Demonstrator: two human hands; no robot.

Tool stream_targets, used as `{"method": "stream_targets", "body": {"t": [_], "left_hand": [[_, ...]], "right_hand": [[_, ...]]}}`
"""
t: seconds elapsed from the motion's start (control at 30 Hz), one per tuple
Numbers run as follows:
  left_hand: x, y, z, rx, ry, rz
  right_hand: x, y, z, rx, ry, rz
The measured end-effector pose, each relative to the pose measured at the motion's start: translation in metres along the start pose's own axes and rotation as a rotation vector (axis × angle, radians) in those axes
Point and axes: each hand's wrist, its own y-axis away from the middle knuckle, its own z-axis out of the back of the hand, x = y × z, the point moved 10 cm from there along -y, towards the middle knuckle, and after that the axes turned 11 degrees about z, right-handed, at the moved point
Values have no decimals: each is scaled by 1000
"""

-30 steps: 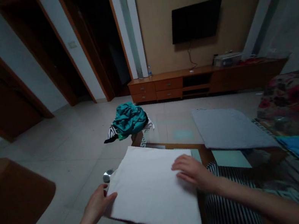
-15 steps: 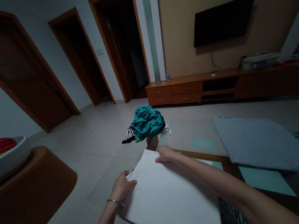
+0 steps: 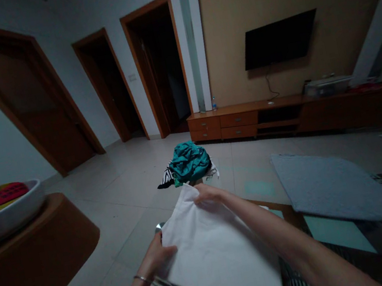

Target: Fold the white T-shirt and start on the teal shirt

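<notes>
A white cloth (image 3: 221,251) lies spread over a flat surface in front of me, with small folds near its far end. My left hand (image 3: 161,254) grips its left edge, thumb on top and fingers hidden below. At the far corner my right hand (image 3: 207,194) pinches the cloth, and a fold puckers beside it. A bangle circles my left wrist. Beyond the cloth sits a crumpled teal garment (image 3: 190,162) on top of black-and-white patterned fabric (image 3: 166,177).
A grey-blue folded cloth (image 3: 332,187) lies on the glass-topped table at right. On the left, a white basin (image 3: 33,195) with colourful fabric stands on a brown wooden surface (image 3: 75,222). A low TV cabinet (image 3: 239,122) runs along the far wall.
The cloth has gone from smooth to wrinkled at its far end as my right hand bunches it slightly leftward. My left hand has shifted a little down. The view has tilted up slightly.
</notes>
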Motion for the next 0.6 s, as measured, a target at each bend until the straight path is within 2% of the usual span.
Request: {"method": "stream_targets", "body": {"t": [0.13, 0.23, 0.33, 0.43, 0.6], "left_hand": [[-19, 11, -11, 209, 63, 10], [-63, 25, -12, 297, 85, -88], [-129, 45, -8, 306, 81, -268], [-204, 70, -7, 258, 31, -464], [-328, 117, -24, 187, 70, -738]], "right_hand": [[22, 31, 47, -38, -75, 90], [44, 68, 86, -95, -133, 143], [66, 116, 132, -219, -190, 181], [83, 173, 187, -412, -179, 190], [111, 268, 279, -746, -108, 198]]}}
